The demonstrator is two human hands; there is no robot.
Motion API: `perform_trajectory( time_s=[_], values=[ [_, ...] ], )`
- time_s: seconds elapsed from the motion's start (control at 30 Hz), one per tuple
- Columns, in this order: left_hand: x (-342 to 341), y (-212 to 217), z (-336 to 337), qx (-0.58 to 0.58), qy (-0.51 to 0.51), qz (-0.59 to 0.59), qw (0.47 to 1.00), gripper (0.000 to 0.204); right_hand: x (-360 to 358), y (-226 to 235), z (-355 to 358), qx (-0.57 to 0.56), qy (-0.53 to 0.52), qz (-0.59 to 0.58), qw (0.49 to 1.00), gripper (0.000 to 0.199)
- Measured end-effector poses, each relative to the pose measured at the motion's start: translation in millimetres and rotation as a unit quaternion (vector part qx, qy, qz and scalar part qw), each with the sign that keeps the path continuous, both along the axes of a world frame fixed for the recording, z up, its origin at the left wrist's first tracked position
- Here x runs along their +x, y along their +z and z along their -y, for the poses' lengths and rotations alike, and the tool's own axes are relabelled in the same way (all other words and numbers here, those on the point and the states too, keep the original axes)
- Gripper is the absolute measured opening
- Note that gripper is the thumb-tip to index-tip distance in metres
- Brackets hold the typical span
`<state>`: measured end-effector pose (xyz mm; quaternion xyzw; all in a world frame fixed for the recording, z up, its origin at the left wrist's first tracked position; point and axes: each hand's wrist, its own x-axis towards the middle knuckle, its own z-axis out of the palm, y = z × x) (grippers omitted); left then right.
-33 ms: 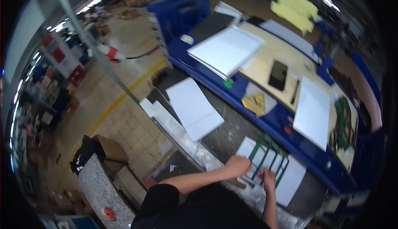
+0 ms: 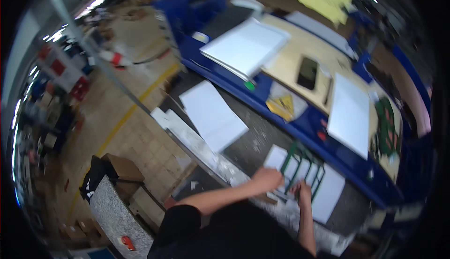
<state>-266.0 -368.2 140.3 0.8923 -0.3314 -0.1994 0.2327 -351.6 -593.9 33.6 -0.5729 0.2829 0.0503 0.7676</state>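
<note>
A green frame with several parallel bars (image 2: 320, 184) lies over white sheets (image 2: 332, 196) on the dark worktop, in front of me to the right. My left hand (image 2: 268, 180) is closed in a fist at the frame's left end. My right hand (image 2: 303, 192) is closed at the near side of the bars, fingertips drawn together. What either hand grips, if anything, is hidden by the fingers. A brown strip-like piece (image 2: 266, 198) lies under my left wrist.
Another white sheet (image 2: 213, 116) lies farther left on the worktop. Beyond the blue ledge (image 2: 225, 76) stand a stack of white sheets (image 2: 246, 46), a phone (image 2: 308, 73), a white panel (image 2: 349, 116) and a green strap bundle (image 2: 386, 125). A metal pole (image 2: 110, 71) rises at left.
The whole view has shifted slightly, so the bench appears higher and farther left. Both hands stay closed at the green frame, with little visible movement against it.
</note>
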Motion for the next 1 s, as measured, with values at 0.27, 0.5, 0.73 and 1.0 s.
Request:
perform_trajectory(
  time_s=[0.27, 0.5, 0.73, 1.0],
  values=[
    [87, -78, -2, -0.132, 0.079, 0.072, 0.986, 0.042, 14, 42, -3, 0.022, 0.011, -0.045, 0.999, 0.043],
    [73, -148, 69, 0.083, -0.042, 0.161, 0.983, 0.085, -9, 57, 6, -0.038, -0.022, -0.088, 0.995, 0.045],
    [115, -138, 74, 0.015, -0.03, -0.063, 0.997, 0.059, -71, 77, 34, -0.188, -0.24, 0.031, 0.952, 0.033],
    [172, -116, -52, -0.107, 0.181, -0.247, 0.946, 0.04, -158, 105, 70, -0.149, -0.314, -0.003, 0.938, 0.031]
  ],
)
